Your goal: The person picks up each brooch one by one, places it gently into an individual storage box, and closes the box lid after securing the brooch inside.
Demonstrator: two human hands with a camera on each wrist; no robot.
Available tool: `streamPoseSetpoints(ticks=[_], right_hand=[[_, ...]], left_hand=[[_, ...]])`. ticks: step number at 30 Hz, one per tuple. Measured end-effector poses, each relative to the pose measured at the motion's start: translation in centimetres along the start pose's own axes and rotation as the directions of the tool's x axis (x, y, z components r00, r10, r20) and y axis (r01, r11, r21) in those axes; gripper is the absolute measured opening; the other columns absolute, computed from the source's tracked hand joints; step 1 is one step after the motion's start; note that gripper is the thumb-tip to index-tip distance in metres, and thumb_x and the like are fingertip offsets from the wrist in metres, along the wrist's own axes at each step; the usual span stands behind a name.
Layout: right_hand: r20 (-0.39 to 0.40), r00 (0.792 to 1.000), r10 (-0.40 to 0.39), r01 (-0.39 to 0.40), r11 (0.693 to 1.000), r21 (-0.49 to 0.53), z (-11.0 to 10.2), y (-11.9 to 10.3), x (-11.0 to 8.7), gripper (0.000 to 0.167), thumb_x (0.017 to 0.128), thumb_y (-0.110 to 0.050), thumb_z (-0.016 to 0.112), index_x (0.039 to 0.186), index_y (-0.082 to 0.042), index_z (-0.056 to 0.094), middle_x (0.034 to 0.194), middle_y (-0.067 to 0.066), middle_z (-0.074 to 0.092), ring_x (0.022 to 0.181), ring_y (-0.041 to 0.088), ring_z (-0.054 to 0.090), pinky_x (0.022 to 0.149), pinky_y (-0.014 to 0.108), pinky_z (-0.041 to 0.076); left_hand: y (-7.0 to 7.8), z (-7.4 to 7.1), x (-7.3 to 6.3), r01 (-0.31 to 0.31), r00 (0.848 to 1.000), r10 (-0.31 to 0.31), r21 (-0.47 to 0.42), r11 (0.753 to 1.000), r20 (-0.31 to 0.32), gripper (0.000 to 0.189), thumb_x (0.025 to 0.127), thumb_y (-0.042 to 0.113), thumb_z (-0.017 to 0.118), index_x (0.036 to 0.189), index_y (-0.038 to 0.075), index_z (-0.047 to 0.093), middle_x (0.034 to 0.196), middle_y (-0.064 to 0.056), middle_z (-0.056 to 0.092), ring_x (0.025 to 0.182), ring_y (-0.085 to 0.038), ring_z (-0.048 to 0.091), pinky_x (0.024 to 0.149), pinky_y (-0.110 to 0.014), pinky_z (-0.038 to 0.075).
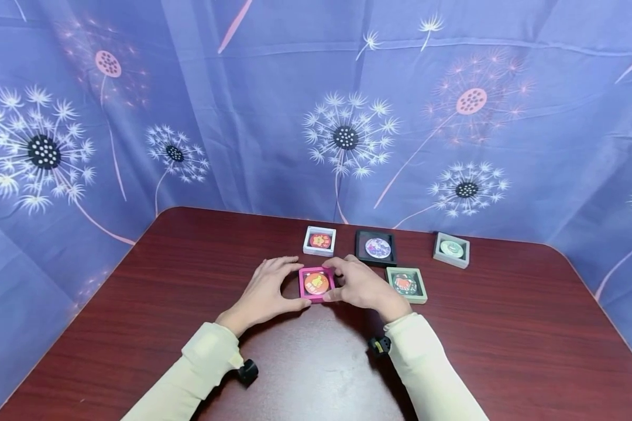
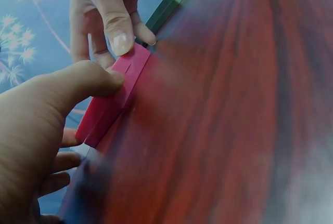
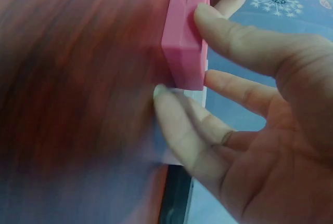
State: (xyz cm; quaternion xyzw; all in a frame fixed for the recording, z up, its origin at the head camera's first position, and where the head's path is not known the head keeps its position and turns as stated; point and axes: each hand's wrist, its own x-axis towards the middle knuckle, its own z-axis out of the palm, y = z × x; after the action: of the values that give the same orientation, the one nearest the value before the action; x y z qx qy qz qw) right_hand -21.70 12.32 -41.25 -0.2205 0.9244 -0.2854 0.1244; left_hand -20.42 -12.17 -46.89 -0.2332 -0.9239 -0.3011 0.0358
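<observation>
A small square pink box point(image 1: 302, 286) lies on the table with a round orange badge point(image 1: 316, 283) inside, a yellow thumbs-up on it. My left hand point(image 1: 263, 295) holds the box from the left, thumb on the near side and fingertips at the far left corner. From the right, my right hand point(image 1: 366, 283) grips it between thumb and a finger at the right-hand corners. In the left wrist view the left thumb presses the pink side wall point(image 2: 112, 104). The right wrist view shows the right thumb on the box point(image 3: 184, 52), other fingers spread beside it.
Behind stand a white box point(image 1: 319, 252) with a red badge and a black box point(image 1: 360, 248) with a purple badge. Right of my hand are a pale green box point(image 1: 417, 300) and a grey box point(image 1: 450, 261). A blue dandelion curtain point(image 1: 274, 117) hangs behind the table point(image 1: 479, 345).
</observation>
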Motion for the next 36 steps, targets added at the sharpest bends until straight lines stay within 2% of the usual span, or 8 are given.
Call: streamPoseSetpoints(ticks=[4, 9, 19, 28, 36], right_hand=[[-0.011, 1.000, 0.012, -0.012, 0.999, -0.044, -0.3, 0.0, -0.3, 0.061, 0.089, -0.019, 0.089, 0.143, -0.008, 0.063, 0.117, 0.013, 0.059, 0.114, 0.030, 0.064, 0.098, 0.047, 0.055], [-0.021, 0.999, 0.038, -0.039, 0.997, -0.061, -0.6, 0.2, -0.7, 0.060, 0.091, -0.019, 0.088, 0.143, -0.008, 0.063, 0.121, 0.013, 0.059, 0.114, 0.029, 0.064, 0.099, 0.048, 0.054], [-0.055, 0.997, 0.061, -0.065, 0.994, -0.086, -0.9, 1.1, -1.2, 0.058, 0.092, -0.020, 0.086, 0.143, -0.008, 0.061, 0.112, 0.012, 0.058, 0.104, 0.028, 0.064, 0.096, 0.048, 0.055], [-0.068, 0.995, 0.075, -0.080, 0.993, -0.088, -1.1, 1.6, -1.7, 0.058, 0.093, -0.018, 0.085, 0.144, -0.004, 0.060, 0.117, 0.015, 0.059, 0.110, 0.032, 0.064, 0.100, 0.050, 0.054], [-0.065, 0.995, 0.077, -0.083, 0.991, -0.101, -1.0, 1.6, -1.4, 0.059, 0.094, -0.019, 0.084, 0.145, -0.004, 0.059, 0.112, 0.013, 0.058, 0.105, 0.031, 0.062, 0.101, 0.050, 0.053]], left_hand=[[0.7, 0.1, 0.3, -0.014, 1.000, 0.014, 0.042, 0.999, 0.000, 0.084, 0.079, 0.051, 0.088, 0.146, 0.008, 0.063, 0.141, -0.008, 0.061, 0.133, -0.033, 0.051, 0.115, -0.059, 0.037], [1.3, 0.4, 0.9, -0.001, 1.000, 0.001, 0.065, 0.998, 0.009, 0.082, 0.079, 0.052, 0.087, 0.145, 0.008, 0.064, 0.136, -0.007, 0.062, 0.127, -0.031, 0.053, 0.113, -0.057, 0.039], [1.9, 1.5, 2.1, -0.021, 1.000, 0.021, 0.012, 1.000, 0.012, 0.079, 0.083, 0.043, 0.084, 0.149, 0.006, 0.060, 0.140, -0.009, 0.061, 0.134, -0.034, 0.049, 0.120, -0.060, 0.029], [1.8, 2.3, 2.6, -0.021, 1.000, 0.021, -0.074, 0.997, 0.008, 0.076, 0.085, 0.039, 0.084, 0.150, 0.008, 0.060, 0.139, -0.012, 0.060, 0.138, -0.036, 0.047, 0.125, -0.066, 0.011], [1.5, 2.5, 2.5, -0.047, 0.998, 0.043, -0.109, 0.993, -0.037, 0.076, 0.083, 0.036, 0.085, 0.148, 0.007, 0.061, 0.136, -0.012, 0.061, 0.134, -0.037, 0.049, 0.124, -0.070, 0.010]])
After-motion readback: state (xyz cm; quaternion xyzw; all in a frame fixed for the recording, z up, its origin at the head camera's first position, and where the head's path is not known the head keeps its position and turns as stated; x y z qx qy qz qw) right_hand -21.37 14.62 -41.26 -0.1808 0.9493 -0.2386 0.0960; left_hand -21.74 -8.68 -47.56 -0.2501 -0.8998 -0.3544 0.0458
